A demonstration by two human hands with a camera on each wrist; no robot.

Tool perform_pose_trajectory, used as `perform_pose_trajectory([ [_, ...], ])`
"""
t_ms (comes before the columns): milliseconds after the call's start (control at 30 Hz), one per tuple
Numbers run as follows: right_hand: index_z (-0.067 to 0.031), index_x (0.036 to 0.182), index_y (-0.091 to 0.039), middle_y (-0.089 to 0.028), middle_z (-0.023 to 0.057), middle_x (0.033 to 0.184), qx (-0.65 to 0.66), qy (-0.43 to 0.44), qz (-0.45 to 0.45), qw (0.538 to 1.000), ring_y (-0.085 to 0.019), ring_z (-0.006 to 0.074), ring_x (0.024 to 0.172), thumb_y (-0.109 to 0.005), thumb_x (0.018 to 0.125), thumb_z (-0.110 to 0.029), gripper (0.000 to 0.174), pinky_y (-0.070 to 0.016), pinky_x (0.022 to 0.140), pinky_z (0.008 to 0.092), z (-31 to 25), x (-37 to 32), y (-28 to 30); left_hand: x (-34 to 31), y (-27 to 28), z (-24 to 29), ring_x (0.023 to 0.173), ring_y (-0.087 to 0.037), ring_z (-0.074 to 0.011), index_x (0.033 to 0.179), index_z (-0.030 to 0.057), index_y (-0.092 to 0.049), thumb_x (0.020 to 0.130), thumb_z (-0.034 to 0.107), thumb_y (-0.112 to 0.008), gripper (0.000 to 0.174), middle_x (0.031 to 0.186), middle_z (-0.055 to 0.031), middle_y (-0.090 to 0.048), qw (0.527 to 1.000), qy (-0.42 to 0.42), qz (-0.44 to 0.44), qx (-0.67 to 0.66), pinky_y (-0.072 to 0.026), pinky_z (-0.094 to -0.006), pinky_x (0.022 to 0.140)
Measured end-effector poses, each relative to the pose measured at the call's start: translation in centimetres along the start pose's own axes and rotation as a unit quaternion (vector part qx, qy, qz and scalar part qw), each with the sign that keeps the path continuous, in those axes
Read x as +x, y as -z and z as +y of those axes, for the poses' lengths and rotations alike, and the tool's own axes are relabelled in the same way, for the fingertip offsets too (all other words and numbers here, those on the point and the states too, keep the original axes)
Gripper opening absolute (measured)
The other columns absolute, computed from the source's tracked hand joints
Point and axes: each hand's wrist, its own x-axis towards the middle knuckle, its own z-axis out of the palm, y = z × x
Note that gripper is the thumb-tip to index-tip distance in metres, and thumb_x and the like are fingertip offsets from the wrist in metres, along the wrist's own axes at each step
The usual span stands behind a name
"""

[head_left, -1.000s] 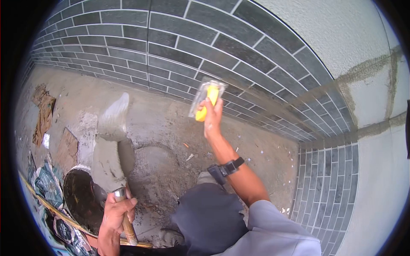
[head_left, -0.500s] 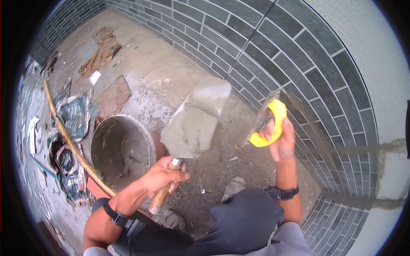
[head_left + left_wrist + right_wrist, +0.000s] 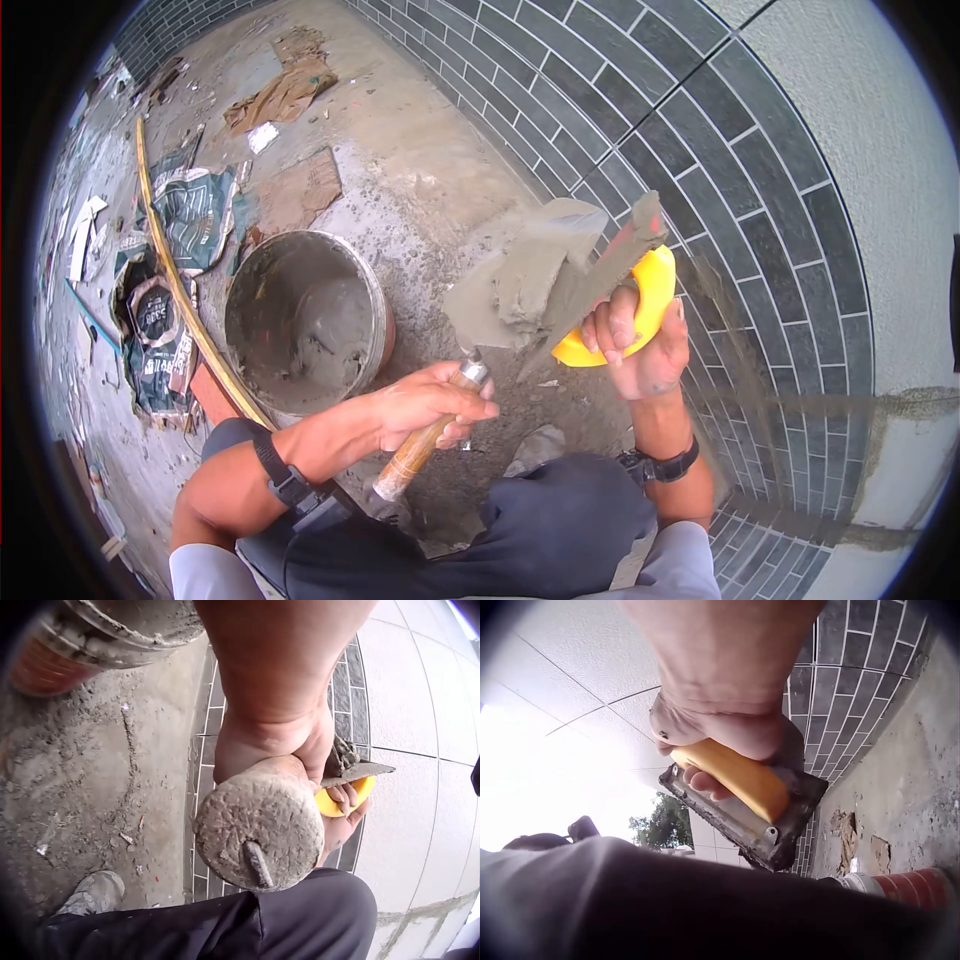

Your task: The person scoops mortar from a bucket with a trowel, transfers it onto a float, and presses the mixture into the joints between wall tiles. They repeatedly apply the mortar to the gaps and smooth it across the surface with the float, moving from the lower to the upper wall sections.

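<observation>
My left hand (image 3: pixel 430 405) grips the wooden handle of a trowel (image 3: pixel 412 462), its wide blade carrying a lump of grey mortar (image 3: pixel 530 285). In the left wrist view the round butt of the trowel handle (image 3: pixel 259 829) fills the middle. My right hand (image 3: pixel 650 350) is wrapped around the yellow handle of a grout float (image 3: pixel 655 290). The float's plate stands tilted on edge and overlaps the mortar and the trowel blade in the head view. Dark residue coats the plate's edges in the right wrist view, where fingers curl through the yellow handle (image 3: pixel 739 780).
A mortar-smeared bucket (image 3: pixel 255 310) stands left of the trowel. Beyond it lie a long wooden strip (image 3: pixel 165 235), torn bags (image 3: pixel 195 225) and brown cardboard (image 3: pixel 285 95). A dark tiled wall (image 3: pixel 700 150) rises close on the right; its lower part is smeared.
The float has come away from the tiled wall and over to the trowel's blade, its plate now upright. The trowel has shifted right, and the head view has turned toward the bucket side.
</observation>
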Motion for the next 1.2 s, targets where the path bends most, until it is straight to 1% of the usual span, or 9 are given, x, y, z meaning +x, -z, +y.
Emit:
perform_pose_trajectory([
  [67, -0.0048, 0.142, -0.037, -0.05, -0.0004, 0.068, -0.043, 0.014, -0.066, 0.997, -0.049, 0.0116, 0.054, -0.037, 0.102, -0.053, 0.063, -0.0461, 0.065, 0.0338, 0.1, 0.4, 0.2, 0.1, -0.5, -0.1, 0.052, -0.047, -0.0062, 0.093, 0.012, -0.049, 0.088, 0.006, -0.069, 0.021, 0.07, 0.0029, -0.05, 1.0, 0.018, 0.022, 0.008, -0.0379, -0.0237, 0.045],
  [200, -0.0062, 0.143, -0.036, -0.049, -0.0008, 0.068, -0.044, -0.001, -0.046, 0.998, -0.048, 0.0111, 0.053, -0.036, 0.102, -0.054, 0.063, -0.0458, 0.064, 0.0338, 1.0, 0.2, 0.3, -0.1, -0.2, -0.4, 0.052, -0.047, -0.0063, 0.092, 0.011, -0.049, 0.088, 0.008, -0.069, 0.022, 0.07, 0.0027, -0.049, 0.998, -0.004, 0.045, 0.039, -0.0383, -0.0236, 0.045],
  [300, 0.0001, 0.137, -0.038, -0.05, 0.0029, 0.063, -0.066, -0.044, 0.01, 0.997, -0.048, 0.0119, 0.05, -0.051, 0.097, -0.054, 0.069, -0.0461, 0.057, 0.0304, 0.8, 0.0, -0.2, -0.2, 0.3, -0.5, 0.052, -0.047, -0.0062, 0.093, 0.0102, -0.048, 0.088, 0.008, -0.07, 0.022, 0.07, 0.0022, -0.049, 0.995, -0.012, 0.066, 0.08, -0.039, -0.0237, 0.044],
  [633, 0.0025, 0.125, -0.049, -0.055, 0.0044, 0.069, -0.222, -0.267, 0.051, 0.936, -0.05, 0.011, 0.056, -0.055, 0.096, -0.043, 0.054, -0.0422, 0.056, 0.0258, -0.3, -4.5, 4.2, -0.8, 1.2, 1.2, 0.05, -0.048, -0.0075, 0.087, 0.0085, -0.05, 0.087, 0.008, -0.07, 0.02, 0.067, 0.001, -0.05, 0.98, -0.053, 0.13, 0.142, -0.0407, -0.0249, 0.044],
  [767, 0.0017, 0.118, -0.05, -0.061, 0.007, 0.078, -0.271, -0.155, -0.006, 0.95, -0.057, 0.0134, 0.065, -0.06, 0.093, -0.039, 0.049, -0.0445, 0.058, 0.0293, -5.4, -4.2, 0.1, -1.3, 0.9, 2.6, 0.049, -0.05, -0.0083, 0.086, 0.0063, -0.052, 0.085, 0.008, -0.069, 0.018, 0.064, 0.0001, -0.051, 0.94, -0.114, 0.184, 0.265, -0.041, -0.0255, 0.044],
  [833, 0.0014, 0.113, -0.051, -0.064, 0.0113, 0.085, -0.464, -0.066, -0.103, 0.877, -0.062, 0.018, 0.072, -0.068, 0.088, -0.034, 0.046, -0.0474, 0.061, 0.0337, -6.3, -4.2, -2.5, -1.3, 0.7, 2.7, 0.047, -0.05, -0.008, 0.083, 0.0064, -0.052, 0.084, 0.008, -0.07, 0.018, 0.06, 0.0006, -0.051, 0.929, -0.135, 0.194, 0.285, -0.0406, -0.0254, 0.043],
  [933, 0.0024, 0.114, -0.046, -0.063, 0.0091, 0.082, -0.686, 0.045, -0.252, 0.681, -0.061, 0.0178, 0.072, -0.064, 0.09, -0.043, 0.054, -0.05, 0.069, 0.0333, -7.4, -3.1, -3.4, -1.2, 0.9, 2.7, 0.052, -0.051, -0.0095, 0.089, 0.0045, -0.052, 0.084, 0.009, -0.068, 0.017, 0.068, 0.0, -0.051, 0.923, -0.146, 0.182, 0.306, -0.0424, -0.0272, 0.045],
  [1067, 0.003, 0.109, -0.048, -0.061, 0.0049, 0.074, -0.595, 0.009, -0.076, 0.8, -0.058, 0.0135, 0.064, -0.062, 0.092, -0.044, 0.052, -0.0472, 0.059, 0.0294, -7.5, -2.9, -4.9, -0.8, 1.1, 2.2, 0.051, -0.051, -0.0094, 0.096, 0.0039, -0.055, 0.085, 0.009, -0.068, 0.018, 0.067, 0.0003, -0.051, 0.92, -0.148, 0.198, 0.303, -0.0429, -0.0268, 0.045],
  [1200, 0.0005, 0.115, -0.05, -0.063, 0.0104, 0.076, -0.636, 0.014, -0.112, 0.763, -0.062, 0.0239, 0.062, -0.067, 0.09, -0.031, 0.044, -0.0474, 0.059, 0.0328, -7.6, -0.7, -6.1, -0.7, 0.6, 1.5, 0.05, -0.051, -0.0085, 0.102, 0.0035, -0.058, 0.086, 0.01, -0.068, 0.02, 0.067, 0.0003, -0.053, 0.926, -0.129, 0.183, 0.303, -0.0433, -0.0261, 0.045],
])
